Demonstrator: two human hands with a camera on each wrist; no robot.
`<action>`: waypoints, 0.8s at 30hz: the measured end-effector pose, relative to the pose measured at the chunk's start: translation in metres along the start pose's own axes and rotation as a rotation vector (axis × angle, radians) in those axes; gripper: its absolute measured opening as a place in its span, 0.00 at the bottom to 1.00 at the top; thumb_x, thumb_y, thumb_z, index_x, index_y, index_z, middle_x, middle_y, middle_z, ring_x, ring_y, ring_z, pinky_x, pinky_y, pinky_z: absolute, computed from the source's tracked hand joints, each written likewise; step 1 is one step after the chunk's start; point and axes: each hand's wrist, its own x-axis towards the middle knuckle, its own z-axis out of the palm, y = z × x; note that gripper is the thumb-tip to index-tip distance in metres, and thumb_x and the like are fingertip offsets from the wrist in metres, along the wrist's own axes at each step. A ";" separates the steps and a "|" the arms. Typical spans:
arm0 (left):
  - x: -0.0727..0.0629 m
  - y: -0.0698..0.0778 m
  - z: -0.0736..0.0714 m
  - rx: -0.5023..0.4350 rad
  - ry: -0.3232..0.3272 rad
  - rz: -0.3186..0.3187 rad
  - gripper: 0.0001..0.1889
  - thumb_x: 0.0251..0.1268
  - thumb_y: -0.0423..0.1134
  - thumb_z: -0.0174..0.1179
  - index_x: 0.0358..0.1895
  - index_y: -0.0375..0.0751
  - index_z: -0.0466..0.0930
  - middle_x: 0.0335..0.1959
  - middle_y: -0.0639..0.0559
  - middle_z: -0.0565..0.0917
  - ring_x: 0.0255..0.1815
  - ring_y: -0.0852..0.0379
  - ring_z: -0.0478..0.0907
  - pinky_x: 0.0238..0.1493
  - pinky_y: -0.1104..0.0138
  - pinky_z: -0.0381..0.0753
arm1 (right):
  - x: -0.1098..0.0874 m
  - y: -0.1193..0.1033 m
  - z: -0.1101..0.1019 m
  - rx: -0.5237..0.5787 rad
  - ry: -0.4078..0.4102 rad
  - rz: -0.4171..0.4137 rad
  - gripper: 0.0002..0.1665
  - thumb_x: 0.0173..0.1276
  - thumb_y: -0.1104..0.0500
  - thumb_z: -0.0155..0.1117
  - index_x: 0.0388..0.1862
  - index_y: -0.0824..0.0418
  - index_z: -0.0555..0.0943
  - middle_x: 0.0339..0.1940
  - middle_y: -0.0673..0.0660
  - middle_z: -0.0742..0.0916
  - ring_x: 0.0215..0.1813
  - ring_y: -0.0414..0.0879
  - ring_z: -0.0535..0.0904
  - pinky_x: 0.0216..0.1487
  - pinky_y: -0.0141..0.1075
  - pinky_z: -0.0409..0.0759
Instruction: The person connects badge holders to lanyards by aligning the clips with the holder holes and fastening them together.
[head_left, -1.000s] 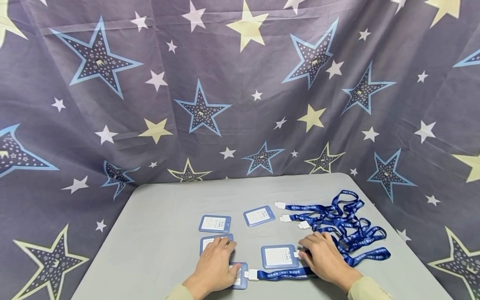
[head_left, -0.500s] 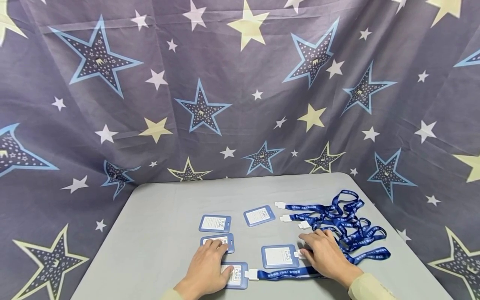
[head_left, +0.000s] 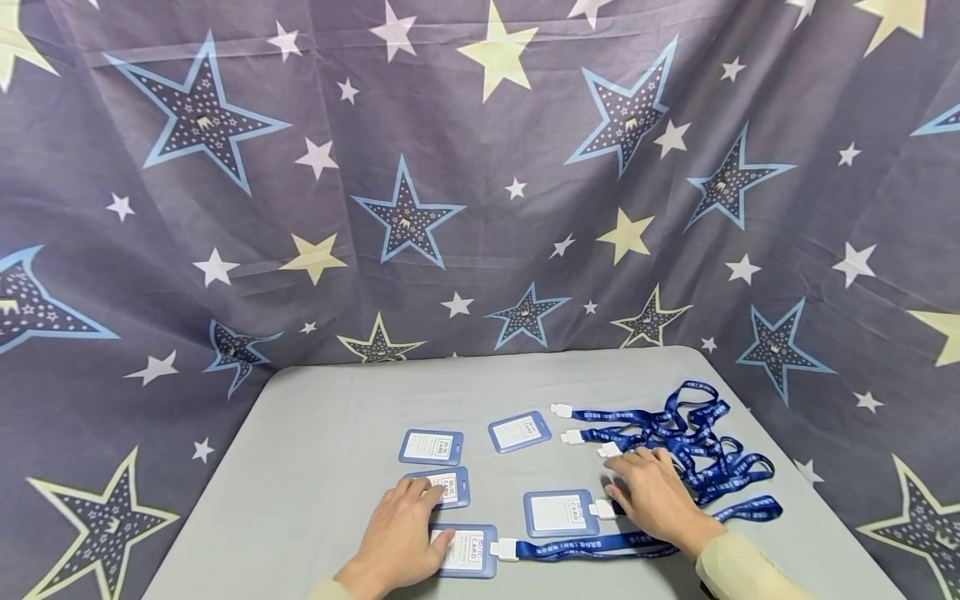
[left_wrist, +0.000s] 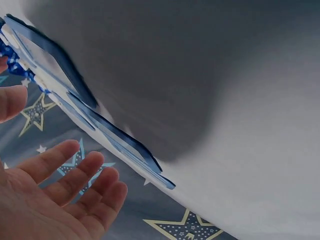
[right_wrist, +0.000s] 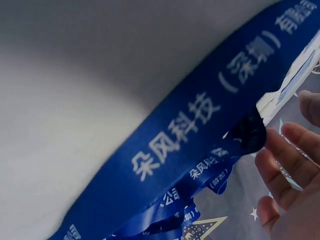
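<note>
My left hand (head_left: 401, 533) hovers with loosely bent fingers over the left ends of two blue-framed card holders, partly hiding both. The nearer card holder (head_left: 468, 550) has the white clip (head_left: 507, 549) of a blue lanyard (head_left: 585, 546) at its right end. Behind it lies the other card holder (head_left: 453, 487). In the left wrist view the fingers (left_wrist: 82, 165) hold nothing. My right hand (head_left: 660, 492) is above the lanyards, fingers relaxed and apart in the right wrist view. Left of it lies another card holder (head_left: 561, 512) with a white clip (head_left: 602, 509) at its slot.
Two more card holders, one at the left (head_left: 431, 447) and one in the middle (head_left: 519, 432), lie farther back. Tangled blue lanyards (head_left: 697, 433) with white clips (head_left: 572, 437) cover the table's right side. A star-patterned curtain (head_left: 420, 125) surrounds the grey table (head_left: 322, 467).
My left hand has slid left, uncovering more of the two card holders. My right hand has drawn away from the white clip and moved slightly right and back.
</note>
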 end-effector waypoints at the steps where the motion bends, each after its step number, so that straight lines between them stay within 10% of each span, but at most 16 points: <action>1: 0.000 -0.001 0.000 -0.001 0.000 -0.003 0.32 0.55 0.53 0.71 0.59 0.35 0.82 0.57 0.40 0.82 0.62 0.40 0.76 0.66 0.44 0.74 | 0.001 0.001 0.000 -0.002 -0.006 0.004 0.20 0.57 0.56 0.81 0.48 0.59 0.88 0.43 0.54 0.90 0.43 0.48 0.80 0.45 0.45 0.68; 24: -0.006 -0.009 -0.009 0.033 0.007 -0.010 0.31 0.54 0.53 0.71 0.57 0.36 0.83 0.55 0.41 0.82 0.59 0.42 0.76 0.64 0.46 0.75 | 0.016 0.018 0.004 -0.036 -0.049 0.041 0.23 0.53 0.58 0.83 0.48 0.60 0.88 0.48 0.58 0.89 0.51 0.53 0.79 0.49 0.51 0.69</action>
